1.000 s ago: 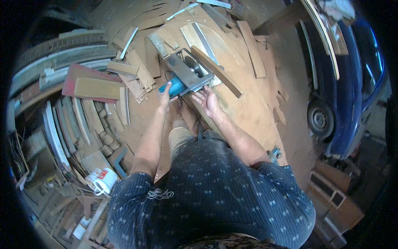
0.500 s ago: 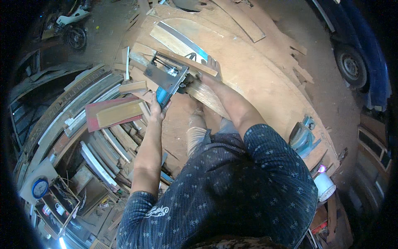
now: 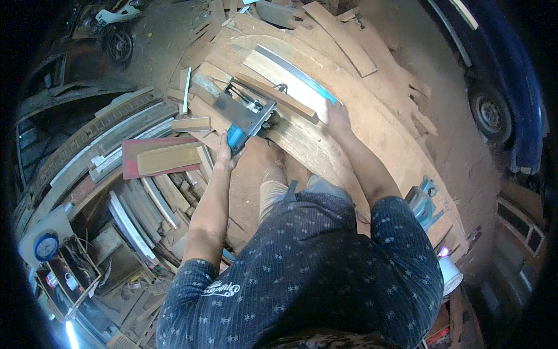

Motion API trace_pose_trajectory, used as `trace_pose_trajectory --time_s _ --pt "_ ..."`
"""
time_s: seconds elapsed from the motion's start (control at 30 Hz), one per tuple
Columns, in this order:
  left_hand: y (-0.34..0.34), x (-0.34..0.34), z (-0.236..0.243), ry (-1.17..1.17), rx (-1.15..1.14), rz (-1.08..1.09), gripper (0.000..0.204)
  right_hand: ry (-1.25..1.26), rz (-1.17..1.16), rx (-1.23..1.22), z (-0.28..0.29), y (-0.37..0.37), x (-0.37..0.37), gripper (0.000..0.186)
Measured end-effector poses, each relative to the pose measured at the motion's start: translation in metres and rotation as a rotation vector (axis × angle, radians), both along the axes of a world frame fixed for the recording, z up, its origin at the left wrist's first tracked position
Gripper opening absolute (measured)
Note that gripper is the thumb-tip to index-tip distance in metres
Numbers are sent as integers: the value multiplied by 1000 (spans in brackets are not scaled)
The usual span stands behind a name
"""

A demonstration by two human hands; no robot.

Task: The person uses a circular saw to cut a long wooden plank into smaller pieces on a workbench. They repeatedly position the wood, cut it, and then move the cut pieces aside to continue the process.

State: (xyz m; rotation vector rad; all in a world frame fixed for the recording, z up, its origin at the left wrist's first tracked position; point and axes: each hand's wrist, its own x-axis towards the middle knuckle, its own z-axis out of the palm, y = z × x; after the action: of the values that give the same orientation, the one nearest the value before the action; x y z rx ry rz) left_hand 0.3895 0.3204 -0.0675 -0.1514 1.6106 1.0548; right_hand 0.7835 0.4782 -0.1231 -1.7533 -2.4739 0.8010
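My left hand (image 3: pixel 226 148) is wrapped round the teal body (image 3: pixel 236 137) of a power saw, which lies tipped over with its metal base plate (image 3: pixel 238 113) facing up. A narrow wooden batten (image 3: pixel 290 104) lies across beside that plate. Beyond it a pale board (image 3: pixel 261 61) with a grey strip along it ends in a bright teal part (image 3: pixel 323 92). My right hand (image 3: pixel 338 119) is at this teal end, its fingers blurred and hard to make out. A rough plank (image 3: pixel 305 148) lies below the batten, on the large wooden work surface (image 3: pixel 395 157).
Stacked offcuts (image 3: pixel 133 209) and a red panel (image 3: pixel 131 160) fill the left. A second teal tool (image 3: pixel 423 203) and white bucket (image 3: pixel 450 273) stand at right, beside a blue car (image 3: pixel 514 93). A motorbike (image 3: pixel 116 43) is at back left, a clock (image 3: pixel 46 247) at lower left.
My right hand has left the saw's edge and moved right to the teal-ended strip. My left hand still grips the saw, now tilted differently. The camera view has shifted.
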Motion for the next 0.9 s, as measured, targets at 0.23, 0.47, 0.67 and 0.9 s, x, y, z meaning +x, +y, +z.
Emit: trace_pose_trajectory --time_s 0.23,0.47,0.67,0.9 --pt "-7 13 4 39 1 -44 61 -205 -99 44 25 -78 64 103" --pt "-2 37 42 327 -26 -73 62 189 -153 -215 72 -64 80 87" --pt "-14 57 22 511 27 27 56 1424 -832 -1339 178 -112 154 86" --pt "-14 64 21 894 66 -48 56 1374 -586 -1277 256 -140 175 99"
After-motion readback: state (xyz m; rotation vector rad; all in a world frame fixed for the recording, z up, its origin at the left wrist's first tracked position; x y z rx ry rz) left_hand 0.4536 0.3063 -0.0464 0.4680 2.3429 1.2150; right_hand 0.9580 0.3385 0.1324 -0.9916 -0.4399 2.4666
